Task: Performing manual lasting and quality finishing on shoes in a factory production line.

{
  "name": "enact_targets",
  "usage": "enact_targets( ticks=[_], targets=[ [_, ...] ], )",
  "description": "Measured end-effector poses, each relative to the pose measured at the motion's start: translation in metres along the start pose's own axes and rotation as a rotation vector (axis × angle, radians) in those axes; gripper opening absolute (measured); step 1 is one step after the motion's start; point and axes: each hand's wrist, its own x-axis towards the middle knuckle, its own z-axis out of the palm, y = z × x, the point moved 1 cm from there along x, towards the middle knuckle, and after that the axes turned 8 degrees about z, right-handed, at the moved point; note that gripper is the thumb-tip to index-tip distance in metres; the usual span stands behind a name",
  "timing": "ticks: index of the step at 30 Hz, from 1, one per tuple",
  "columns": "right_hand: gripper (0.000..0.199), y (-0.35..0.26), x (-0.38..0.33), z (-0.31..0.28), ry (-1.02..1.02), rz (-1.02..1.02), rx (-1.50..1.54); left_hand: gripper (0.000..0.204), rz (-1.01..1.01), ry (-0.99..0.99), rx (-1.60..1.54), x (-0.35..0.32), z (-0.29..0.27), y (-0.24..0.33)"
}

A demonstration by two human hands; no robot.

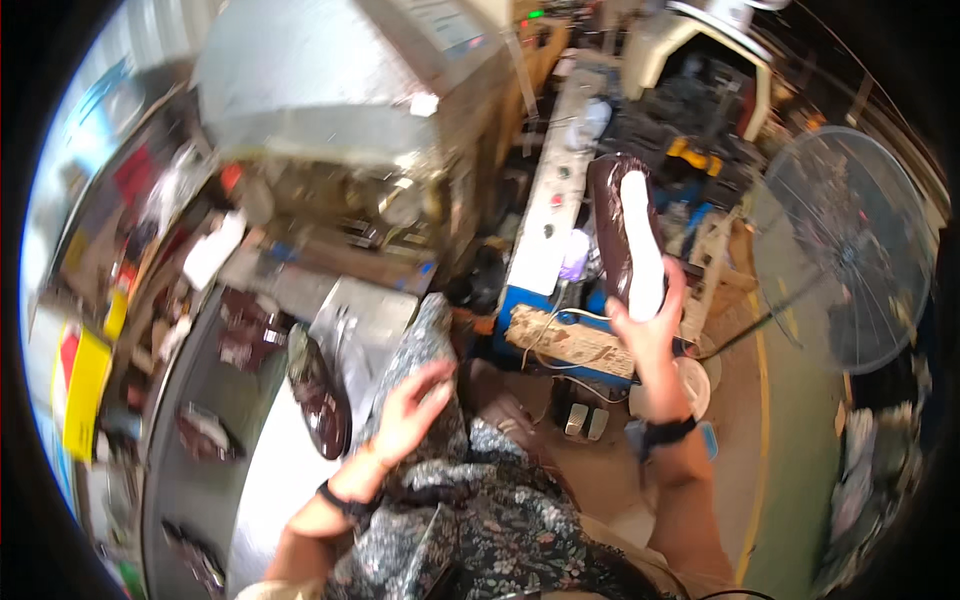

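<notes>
The right hand [650, 316] has its grip closed around only the lower end of a glossy dark-brown, white-soled shoe [636, 235], right of upper centre — left hand [412, 408] open, empty — so slippage appears possible.

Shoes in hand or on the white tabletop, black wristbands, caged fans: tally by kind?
Dark brown shoes: 2 (1 in right hand, 1 on white tabletop)
Black wristbands: 2
Caged fan: 1
Total: 5

glossy held shoe [613, 230], matt cloth [490, 510], rough board [568, 340]
</notes>
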Motion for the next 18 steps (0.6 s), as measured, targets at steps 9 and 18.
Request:
enact_targets(
  ticks=[9,18],
  targets=[
    [0.090,-0.076,-0.153,0.097,-1.312,0.922,1.108,0.048,-0.338,0.121,0.081,-0.025,-0.060,0.013],
    [0.057,-0.049,-0.159,0.122,-1.157,1.307,1.109,0.052,0.015,0.718,0.437,-0.074,-0.127,-0.015]
  ],
)
